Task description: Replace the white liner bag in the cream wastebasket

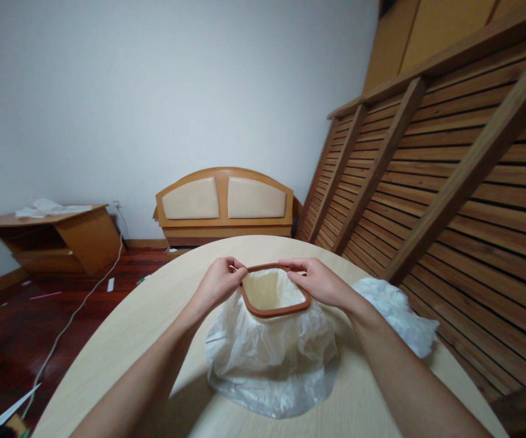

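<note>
Fingers of the left hand [221, 282] and right hand [320, 282] pinch the far corners of one brown rim [270, 312], rounded at its corners. Opening faces upward; apparent long axis runs left to right. One translucent, crumpled plastic bag [276, 371] drapes beneath it, inside the round table's [144, 310] far edge. One white plastic bundle [397, 310] lies near the right edge.

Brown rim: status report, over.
Left hand, right hand gripping brown rim at far corners. Translucent bag draped outside it. Bundled plastic beyond right forearm, apart from rim.
</note>
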The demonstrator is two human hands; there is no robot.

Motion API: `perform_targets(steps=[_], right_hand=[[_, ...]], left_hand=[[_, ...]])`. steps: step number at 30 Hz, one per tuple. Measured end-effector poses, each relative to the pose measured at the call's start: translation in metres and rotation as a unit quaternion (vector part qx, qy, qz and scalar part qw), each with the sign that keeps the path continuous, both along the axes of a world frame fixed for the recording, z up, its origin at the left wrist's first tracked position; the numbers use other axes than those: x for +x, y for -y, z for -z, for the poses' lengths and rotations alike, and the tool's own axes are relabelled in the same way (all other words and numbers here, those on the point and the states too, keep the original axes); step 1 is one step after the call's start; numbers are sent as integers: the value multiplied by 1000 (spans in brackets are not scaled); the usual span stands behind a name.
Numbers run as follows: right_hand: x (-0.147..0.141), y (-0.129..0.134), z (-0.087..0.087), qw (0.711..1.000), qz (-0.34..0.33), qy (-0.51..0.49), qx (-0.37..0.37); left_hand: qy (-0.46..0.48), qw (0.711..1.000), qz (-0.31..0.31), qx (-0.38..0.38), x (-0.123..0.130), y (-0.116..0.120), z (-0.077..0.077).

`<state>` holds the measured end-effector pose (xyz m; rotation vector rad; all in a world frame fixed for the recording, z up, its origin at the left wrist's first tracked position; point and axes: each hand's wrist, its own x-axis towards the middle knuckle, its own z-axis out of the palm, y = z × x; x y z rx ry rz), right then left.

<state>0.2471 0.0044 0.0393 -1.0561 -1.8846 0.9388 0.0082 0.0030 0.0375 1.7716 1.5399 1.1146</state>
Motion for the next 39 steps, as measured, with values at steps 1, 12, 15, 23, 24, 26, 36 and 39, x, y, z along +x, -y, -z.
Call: perform_targets(steps=[1,12,15,23,24,26,36,39], right_hand=[[0,0,0,1000,2,0,1],[-1,3,-1,1000,-2,13,15],[0,2,0,999,12,22,23],[7,12,-14,995,-40,66,62],[7,13,-15,994,-55,72,66],[7,15,-13,992,-73,80,59],[3,15,-7,983,-94,151,35],[3,15,-6,984,-94,150,35]], left_hand=[[-2,1000,0,0,0,0,0],[-29,999,18,-1,-3,-2,1],[-88,996,15,26,-5,3,-4],[-126,968,215,41,-7,35,-25],[-133,963,233,22,-7,37,-25],[-142,957,254,0,-8,37,-23],[-156,947,280,15,-10,34,-20],[-148,947,283,24,-10,35,-20]])
